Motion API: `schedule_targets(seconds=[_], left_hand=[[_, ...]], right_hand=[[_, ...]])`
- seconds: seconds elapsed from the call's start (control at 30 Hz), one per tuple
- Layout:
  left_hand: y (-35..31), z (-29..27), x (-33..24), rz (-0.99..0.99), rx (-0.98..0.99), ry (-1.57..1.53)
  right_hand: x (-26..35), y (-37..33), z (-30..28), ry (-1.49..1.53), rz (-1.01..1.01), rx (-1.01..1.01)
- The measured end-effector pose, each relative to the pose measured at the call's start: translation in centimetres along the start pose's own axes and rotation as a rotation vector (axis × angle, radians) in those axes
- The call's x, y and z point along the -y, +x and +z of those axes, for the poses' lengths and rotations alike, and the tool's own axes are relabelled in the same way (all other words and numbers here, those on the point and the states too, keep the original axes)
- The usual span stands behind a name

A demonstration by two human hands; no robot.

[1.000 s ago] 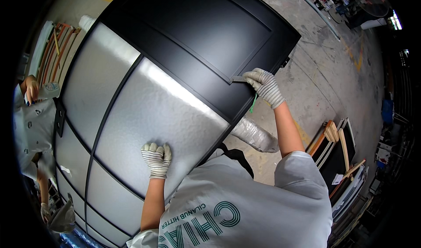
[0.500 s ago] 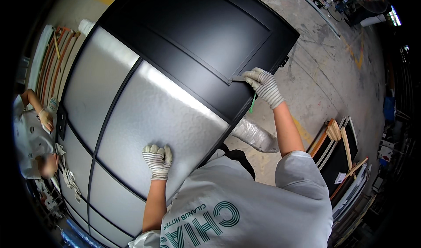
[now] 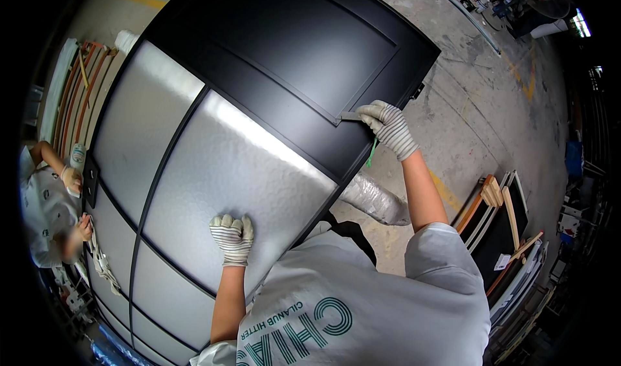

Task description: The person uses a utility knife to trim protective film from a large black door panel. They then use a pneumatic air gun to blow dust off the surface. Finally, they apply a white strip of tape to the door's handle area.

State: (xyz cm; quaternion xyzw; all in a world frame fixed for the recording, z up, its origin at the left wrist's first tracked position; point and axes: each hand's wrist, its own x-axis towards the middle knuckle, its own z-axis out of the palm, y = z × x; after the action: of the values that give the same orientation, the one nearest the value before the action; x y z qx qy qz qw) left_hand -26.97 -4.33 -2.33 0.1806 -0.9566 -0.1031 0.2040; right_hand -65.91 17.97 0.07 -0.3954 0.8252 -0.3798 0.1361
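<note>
A large black door or panel (image 3: 288, 55) with frosted panes (image 3: 194, 172) lies in front of me, raised off the floor. My right hand (image 3: 388, 128), in a striped work glove, pinches a flat metal blade (image 3: 350, 116). The blade's end touches the corner of the rectangular line on the black section. A green cord (image 3: 372, 154) hangs below that hand. My left hand (image 3: 231, 239), gloved alike, rests as a closed fist on the pane nearest me. Its palm side is hidden, and nothing shows sticking out of it.
Across the panel, at the left, a co-worker's gloved hand (image 3: 70, 180) is beside a pale cylinder (image 3: 77, 156); their other hand is by a whitish cloth (image 3: 100, 262). Plastic-wrapped roll (image 3: 375, 199) under the panel. Wooden frames (image 3: 495, 217) lean at right; stacked boards (image 3: 81, 94) at left.
My two hands and the blade stay practically in place. The co-worker has shifted, and one of their hands now shows at the whitish cloth.
</note>
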Motion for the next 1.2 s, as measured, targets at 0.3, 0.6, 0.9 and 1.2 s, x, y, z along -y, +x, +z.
schedule_targets(seconds=[0.3,0.6,0.9,1.2], left_hand=[[0.0,0.0,0.0,0.007,0.002,0.0],[-0.2,0.1,0.0,-0.001,0.003,0.008],[0.0,0.1,0.0,0.011,-0.025,-0.01],[0.0,-0.1,-0.1,0.01,-0.007,0.01]], right_hand=[[-0.1,0.0,-0.1,-0.011,-0.049,0.006],[0.6,0.1,-0.5,-0.012,0.052,0.051],[0.8,0.2,-0.4,-0.01,0.073,0.035],[1.5,0.2,-0.5,0.033,0.174,0.043]])
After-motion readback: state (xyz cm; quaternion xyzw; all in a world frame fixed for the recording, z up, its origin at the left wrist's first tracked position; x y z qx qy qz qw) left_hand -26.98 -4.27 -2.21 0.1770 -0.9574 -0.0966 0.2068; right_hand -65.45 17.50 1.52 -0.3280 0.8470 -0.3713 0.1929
